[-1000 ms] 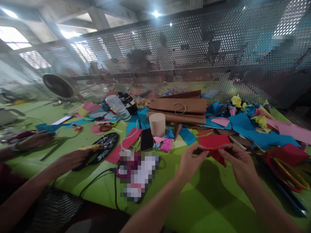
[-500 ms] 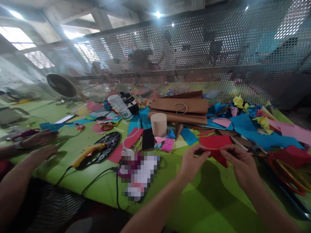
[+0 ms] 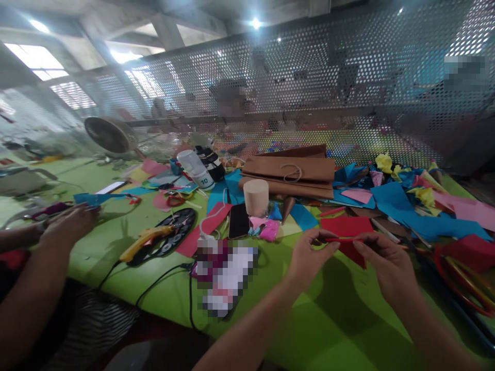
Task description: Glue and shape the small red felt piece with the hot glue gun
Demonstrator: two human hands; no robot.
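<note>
A folded piece of red paper [image 3: 350, 229] is held up above the green table by both of my hands. My left hand [image 3: 311, 255] pinches its left end between thumb and fingers. At the right end, my right hand [image 3: 386, 257] pinches the same paper. One red corner hangs down between the hands. Beyond it lie scraps of blue paper [image 3: 303, 216] and a small pink packet [image 3: 269, 230]. A beige cylinder [image 3: 256, 197] stands on the table beside a dark phone [image 3: 238, 221].
Large red-handled scissors [image 3: 460, 281] lie at the right. A yellow glue gun [image 3: 147, 241] rests on a black tray at left. Folded brown sheets [image 3: 288, 172], a white bottle [image 3: 195, 169] and a fan [image 3: 110, 135] stand behind. Another person's hands [image 3: 73, 224] hold blue paper at far left.
The view has shifted slightly, so things appear a little further right. The other person's hands have come together at the blue paper. My hands keep their pinch on the red paper.
</note>
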